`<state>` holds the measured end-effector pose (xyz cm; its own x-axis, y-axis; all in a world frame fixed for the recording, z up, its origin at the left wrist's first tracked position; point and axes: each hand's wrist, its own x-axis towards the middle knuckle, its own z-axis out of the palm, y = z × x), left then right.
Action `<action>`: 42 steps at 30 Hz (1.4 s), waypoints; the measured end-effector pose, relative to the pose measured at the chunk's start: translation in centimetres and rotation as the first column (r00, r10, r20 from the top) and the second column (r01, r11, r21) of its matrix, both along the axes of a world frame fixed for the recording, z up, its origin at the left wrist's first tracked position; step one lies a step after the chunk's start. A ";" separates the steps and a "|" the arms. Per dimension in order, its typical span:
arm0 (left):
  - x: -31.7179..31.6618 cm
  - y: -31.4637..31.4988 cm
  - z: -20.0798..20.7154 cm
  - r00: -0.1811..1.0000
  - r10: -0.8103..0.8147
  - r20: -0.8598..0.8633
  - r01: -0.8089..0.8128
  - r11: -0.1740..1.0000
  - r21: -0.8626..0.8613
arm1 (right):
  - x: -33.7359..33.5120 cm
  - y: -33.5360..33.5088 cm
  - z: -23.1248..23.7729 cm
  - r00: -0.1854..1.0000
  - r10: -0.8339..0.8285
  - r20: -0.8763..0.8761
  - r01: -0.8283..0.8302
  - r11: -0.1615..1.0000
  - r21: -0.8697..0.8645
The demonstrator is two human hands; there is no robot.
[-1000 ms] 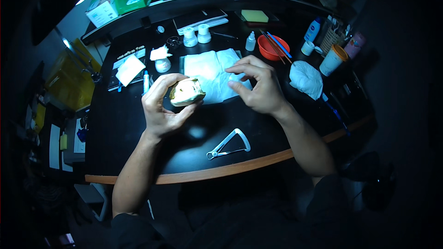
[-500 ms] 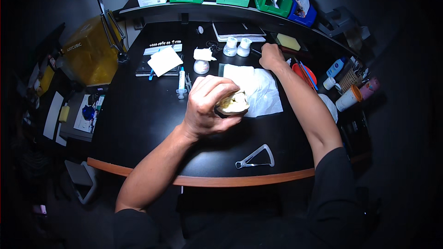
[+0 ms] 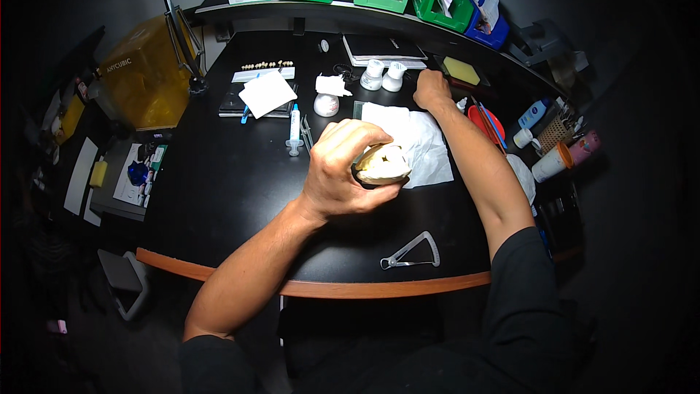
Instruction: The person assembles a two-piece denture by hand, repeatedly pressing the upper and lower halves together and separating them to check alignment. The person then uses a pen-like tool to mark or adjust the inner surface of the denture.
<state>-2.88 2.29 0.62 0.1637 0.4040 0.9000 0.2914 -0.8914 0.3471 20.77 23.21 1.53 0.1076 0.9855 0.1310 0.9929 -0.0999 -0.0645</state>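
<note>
My left hand (image 3: 337, 168) is closed around a pale yellowish plaster dental model (image 3: 383, 168), held up above the middle of the desk. Part of the model is covered by my fingers and palm. Behind it, a crumpled white tissue (image 3: 430, 147) is spread out. My right arm stretches toward the far right, where my right hand (image 3: 432, 90) has its fingers curled down; whatever they grip is hidden. Closest to that hand are two small white-capped bottles (image 3: 394, 77), a dark notebook (image 3: 383, 51) and a yellow sponge (image 3: 461, 71) in a dark tray.
A metal caliper (image 3: 414, 252) lies near the wooden front edge (image 3: 386, 289). Left of the tissue are a syringe (image 3: 294, 131), a round jar (image 3: 326, 106) and a white paper pad (image 3: 267, 93). A red bowl (image 3: 485, 125) and upright cups (image 3: 551, 163) stand right, beyond my right forearm.
The whole view has shifted slightly. My left hand still holds the dental model, now a little farther right over the tissue. My right hand stays near the bottles, its fingers curled.
</note>
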 end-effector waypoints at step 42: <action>2.8 -2.2 -1.2 0.985 0.081 -0.154 -0.103 0.985 -0.140 | -2.1 -26.5 -0.6 0.210 0.876 -0.434 -0.403 0.482 0.778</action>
<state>-0.10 0.05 -0.55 0.2457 0.5495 0.7986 0.4276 -0.8008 0.4194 18.70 -3.29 0.94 -0.2583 0.5705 0.7796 0.1912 0.8212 -0.5376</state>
